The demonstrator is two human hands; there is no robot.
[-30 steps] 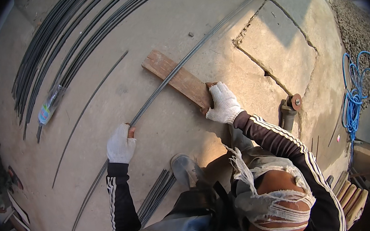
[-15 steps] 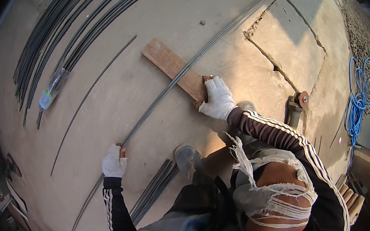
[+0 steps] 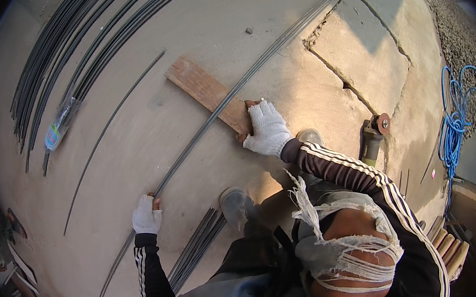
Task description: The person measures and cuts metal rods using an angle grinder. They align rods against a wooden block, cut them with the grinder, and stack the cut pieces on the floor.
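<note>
My left hand (image 3: pixel 147 216), in a white fingerless glove, is closed around a small bundle of thin steel rods (image 3: pixel 191 140). The bundle runs diagonally from the lower left to the far upper right, crossing over a flat wooden board (image 3: pixel 197 82). At the board's near end, my right hand (image 3: pixel 268 128), gloved the same way, grips its edge with thumb and fingers. Rods and board lie on or close to the concrete floor; any small gap beneath is hard to see.
A lone curved rod (image 3: pixel 106 129) lies left of the board. Many rods (image 3: pixel 60 57) are stacked at upper left beside a plastic bottle (image 3: pixel 53 135). Shorter rods (image 3: pixel 197 248) lie by my foot. An angle grinder (image 3: pixel 373 142), blue hose (image 3: pixel 455 128), gravel (image 3: pixel 455 33) and cracked floor slab (image 3: pixel 363 32) are right.
The whole view has shifted slightly, so the floor things appear a little further left. Both hands keep their holds on the rods and the board, with no clear movement of their own.
</note>
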